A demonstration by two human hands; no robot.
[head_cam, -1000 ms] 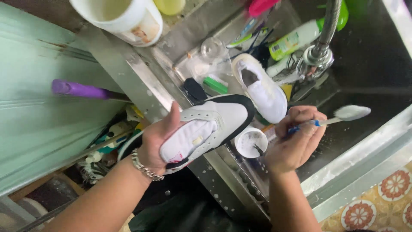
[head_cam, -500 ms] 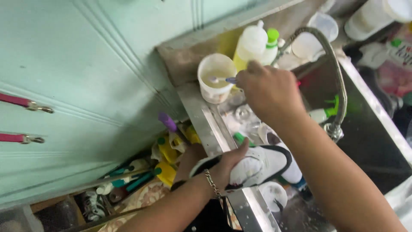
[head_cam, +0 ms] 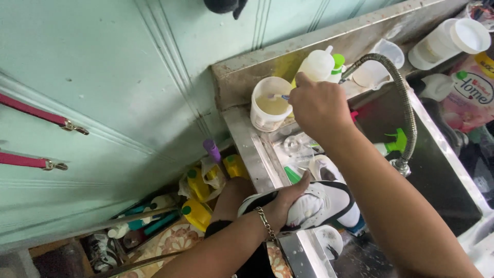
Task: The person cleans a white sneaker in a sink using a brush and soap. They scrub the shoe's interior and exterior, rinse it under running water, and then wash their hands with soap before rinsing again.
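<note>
Left hand (head_cam: pixel 282 205) gripping a white and black sneaker (head_cam: pixel 314 205) at the near sink rim (head_cam: pixel 260 159), right hand (head_cam: pixel 319 105) closed on a small brush (head_cam: pixel 278 96) dipped into a white cup (head_cam: pixel 270 109) of yellowish liquid at the far left corner, white bottle (head_cam: pixel 317 64) just behind, hose faucet (head_cam: pixel 401 103) arching right

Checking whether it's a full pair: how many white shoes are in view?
2. One white shoe with black trim is gripped by the left hand over the sink edge. A second white shoe lies in the sink behind it, mostly hidden by the right forearm. Others may be hidden.
</note>
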